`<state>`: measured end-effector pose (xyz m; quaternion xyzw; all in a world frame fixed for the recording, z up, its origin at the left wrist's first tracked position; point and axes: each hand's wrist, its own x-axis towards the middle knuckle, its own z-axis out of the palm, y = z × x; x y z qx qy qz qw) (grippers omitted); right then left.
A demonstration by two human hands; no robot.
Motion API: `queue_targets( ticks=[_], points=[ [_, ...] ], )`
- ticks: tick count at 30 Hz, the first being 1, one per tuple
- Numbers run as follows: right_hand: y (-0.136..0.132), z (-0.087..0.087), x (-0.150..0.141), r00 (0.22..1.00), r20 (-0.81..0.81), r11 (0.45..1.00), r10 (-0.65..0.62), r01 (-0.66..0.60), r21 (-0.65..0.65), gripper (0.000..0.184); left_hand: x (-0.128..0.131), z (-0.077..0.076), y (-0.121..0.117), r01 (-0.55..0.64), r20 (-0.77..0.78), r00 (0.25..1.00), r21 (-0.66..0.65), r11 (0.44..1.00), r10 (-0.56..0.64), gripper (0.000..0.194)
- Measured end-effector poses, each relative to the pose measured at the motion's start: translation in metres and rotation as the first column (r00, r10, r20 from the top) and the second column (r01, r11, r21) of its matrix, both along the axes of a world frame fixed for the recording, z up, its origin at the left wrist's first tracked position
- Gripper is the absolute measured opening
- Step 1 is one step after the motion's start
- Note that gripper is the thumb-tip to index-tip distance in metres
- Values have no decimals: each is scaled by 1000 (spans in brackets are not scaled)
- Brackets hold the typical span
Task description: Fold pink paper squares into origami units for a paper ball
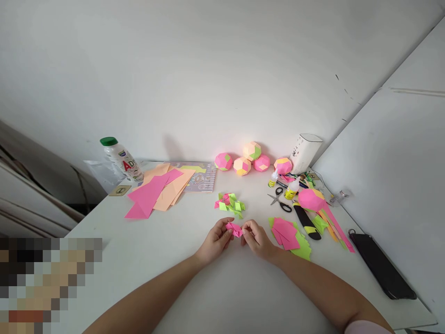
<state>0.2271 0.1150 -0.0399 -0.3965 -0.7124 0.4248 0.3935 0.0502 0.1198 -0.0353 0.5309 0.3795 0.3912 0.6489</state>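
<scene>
Between my two hands is a small folded pink paper piece, held over the white table. The fingers and thumb of my left hand pinch its left end. At its right end, the fingertips of my right hand are closed on it. Just beyond my hands lies a cluster of folded green and pink paper units. To the right of my right hand, pink paper squares rest on green ones.
Black-handled scissors, glue bottles and a utility knife lie to the right, near a phone. Several faceted paper balls line the wall. Pink sheets and a white bottle are at left.
</scene>
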Motion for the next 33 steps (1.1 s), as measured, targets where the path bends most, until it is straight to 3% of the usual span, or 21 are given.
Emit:
queue_targets(
  ticks=[17, 23, 26, 29, 33],
  points=[
    [1, -3, -1, 992, 83, 985, 95, -105, 135, 10, 0, 4, -1, 32, 7, 999, -14, 999, -32, 45],
    [-1, -4, 2, 983, 159, 972, 93, -124, 198, 25, -1, 5, 1, 45, 3, 999, -41, 998, -45, 34],
    [-1, -5, -1, 984, 179, 934, 11, -74, 349, 25, -2, 5, 1, 60, 30, 998, -55, 997, -59, 34],
    [-1, -4, -3, 975, 213, 860, -71, -48, 508, 22, -2, 5, 1, 71, 41, 997, -60, 996, -69, 36],
    [-2, -1, -4, 951, 288, 780, -110, -97, 618, 18, -2, 3, 2, 90, 32, 996, -60, 994, -88, 40]
  ],
)
